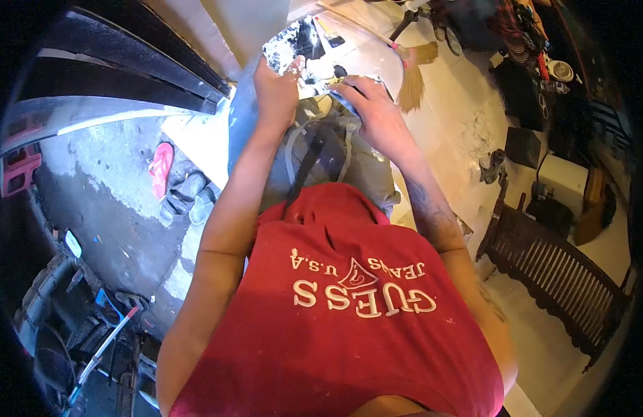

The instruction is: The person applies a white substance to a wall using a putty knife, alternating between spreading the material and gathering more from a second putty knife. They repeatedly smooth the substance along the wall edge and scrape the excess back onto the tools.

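Torso in a red shirt (349, 313) is filling the lower view, because the camera is looking straight down the body. A wooden bench (551, 271) is standing well apart at right. Both arms are reaching forward over grey cloth (335, 160). The left hand (276, 90) is clasping the near edge of a shiny mottled sheet (294, 45), apparently steadying it. The right hand (373, 104) is lying curled just beside it, and I cannot tell its grip. Overexposure is washing out the sheet's material.
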The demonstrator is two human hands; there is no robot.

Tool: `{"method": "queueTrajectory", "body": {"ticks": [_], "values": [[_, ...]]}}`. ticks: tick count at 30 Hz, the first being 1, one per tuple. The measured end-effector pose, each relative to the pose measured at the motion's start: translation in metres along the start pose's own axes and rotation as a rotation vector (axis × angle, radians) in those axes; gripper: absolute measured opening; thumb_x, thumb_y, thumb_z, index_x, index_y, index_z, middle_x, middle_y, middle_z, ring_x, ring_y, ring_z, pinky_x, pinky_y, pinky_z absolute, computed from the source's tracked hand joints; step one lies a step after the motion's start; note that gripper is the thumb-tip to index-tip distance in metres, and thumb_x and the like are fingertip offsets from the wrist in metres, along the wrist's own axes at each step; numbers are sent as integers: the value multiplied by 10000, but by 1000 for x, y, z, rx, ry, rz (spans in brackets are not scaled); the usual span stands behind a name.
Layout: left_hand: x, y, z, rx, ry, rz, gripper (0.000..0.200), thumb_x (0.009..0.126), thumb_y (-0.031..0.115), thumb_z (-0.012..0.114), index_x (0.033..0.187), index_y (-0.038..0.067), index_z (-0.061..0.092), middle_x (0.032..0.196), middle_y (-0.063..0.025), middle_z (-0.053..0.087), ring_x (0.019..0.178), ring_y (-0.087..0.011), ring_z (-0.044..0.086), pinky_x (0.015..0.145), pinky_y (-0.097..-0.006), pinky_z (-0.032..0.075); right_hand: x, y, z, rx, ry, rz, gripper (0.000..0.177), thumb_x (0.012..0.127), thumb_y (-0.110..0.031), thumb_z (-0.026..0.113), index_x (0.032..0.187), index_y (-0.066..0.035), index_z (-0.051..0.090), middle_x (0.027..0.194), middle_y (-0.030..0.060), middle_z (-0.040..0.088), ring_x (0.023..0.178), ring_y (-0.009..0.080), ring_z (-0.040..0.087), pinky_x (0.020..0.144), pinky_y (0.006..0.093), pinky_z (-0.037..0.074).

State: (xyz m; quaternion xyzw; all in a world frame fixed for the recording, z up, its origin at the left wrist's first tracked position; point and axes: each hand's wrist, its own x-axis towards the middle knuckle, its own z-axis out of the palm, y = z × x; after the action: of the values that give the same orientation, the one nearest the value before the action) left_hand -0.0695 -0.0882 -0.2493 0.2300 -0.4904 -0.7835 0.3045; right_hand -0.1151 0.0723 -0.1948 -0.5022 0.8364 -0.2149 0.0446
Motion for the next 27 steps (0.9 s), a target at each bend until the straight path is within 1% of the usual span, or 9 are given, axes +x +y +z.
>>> {"method": "queueTrajectory", "body": {"ticks": [4,6,9,12,13,14,16,18,27], "values": [[7,-27,-7,-6,73,-54,252,747,-74,537,989,-25,488,891,-65,576,781,-132,545,682,-245,445,-8,6,-2,62,-178,9,521,579,150,448,1056,-56,497,1052,122,476,1017,317,445,855,362,367],[17,-24,-5,63,140,29,289,745,-84,529,1024,-23,482,935,-64,564,822,-128,531,708,-245,436,-10,14,4,58,-214,-21,517,579,148,455,1056,-46,495,1053,129,477,1021,314,445,866,351,360],[31,-24,-11,118,101,102,336,748,-90,518,1073,-25,464,981,-66,541,852,-115,501,741,-239,415,0,6,-21,297,-183,-1,525,549,139,441,1041,-38,487,1049,150,479,1027,333,448,873,359,364],[28,-2,-4,76,53,42,290,754,-72,536,1033,-30,474,935,-67,552,785,-117,513,694,-231,418,11,15,-39,405,-50,28,574,515,161,406,1057,-17,473,1045,162,484,1040,327,445,888,352,355],[26,5,-1,50,15,52,249,753,-63,547,993,-37,487,910,-74,563,763,-120,519,677,-231,420,12,18,-40,389,-42,20,579,516,160,404,1063,-15,469,1044,164,485,1038,328,445,887,350,355],[19,19,4,152,82,-25,243,748,-49,559,980,-33,489,888,-69,572,779,-126,528,726,-256,419,17,18,-39,369,-29,7,583,516,160,402,1069,-14,466,1043,167,486,1036,330,446,885,349,355],[22,18,4,190,7,147,238,752,-52,551,981,-33,488,898,-72,568,793,-127,525,732,-255,415,24,22,-33,348,-16,8,602,517,171,375,1084,-15,457,1055,162,488,1046,320,444,896,340,343],[16,20,7,144,-1,156,237,752,-55,547,981,-35,487,906,-78,567,803,-127,524,738,-255,412,23,22,-23,361,-38,42,633,519,193,326,1103,-21,449,1079,150,489,1071,298,439,923,325,319],[9,17,12,166,58,220,240,751,-75,525,985,-54,475,925,-104,563,828,-151,527,758,-266,407,19,15,-8,341,-44,69,620,524,203,362,1087,-30,476,1036,141,487,1034,305,453,872,320,363]]}}
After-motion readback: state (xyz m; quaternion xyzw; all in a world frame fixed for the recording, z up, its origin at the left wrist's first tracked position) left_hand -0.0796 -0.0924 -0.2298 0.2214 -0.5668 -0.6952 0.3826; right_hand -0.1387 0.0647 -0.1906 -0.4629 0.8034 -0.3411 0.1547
